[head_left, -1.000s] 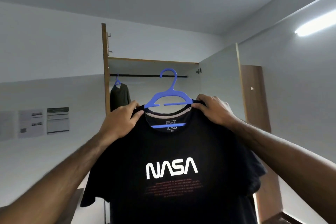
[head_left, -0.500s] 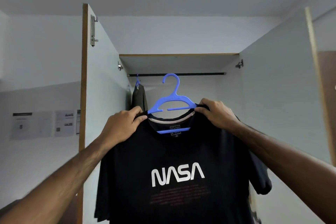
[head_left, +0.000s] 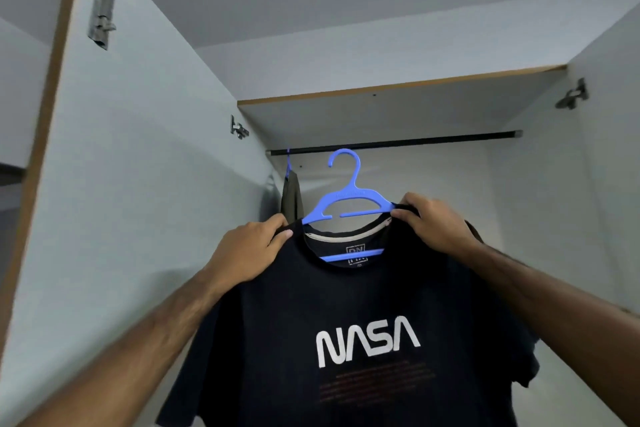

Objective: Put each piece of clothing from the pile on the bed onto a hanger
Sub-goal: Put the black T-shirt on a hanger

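A black NASA T-shirt (head_left: pixel 346 305) hangs on a blue plastic hanger (head_left: pixel 348 201), held up in front of the open wardrobe. My left hand (head_left: pixel 249 250) grips the shirt's left shoulder over the hanger arm. My right hand (head_left: pixel 436 222) grips the right shoulder the same way. The hanger's hook sits just below the black wardrobe rail (head_left: pixel 398 142), slightly in front of it and not touching it. The bed and the clothing pile are out of view.
A dark olive garment (head_left: pixel 292 194) hangs on another blue hanger at the rail's left end. The open left wardrobe door (head_left: pixel 138 149) stands close on the left, the right door (head_left: pixel 609 166) on the right. A shelf board (head_left: pixel 398 87) lies above the rail.
The view has closed in on the wardrobe and tilted up. The shirt on its hanger has come nearer the rail, with both hands keeping the same grip on the shoulders.
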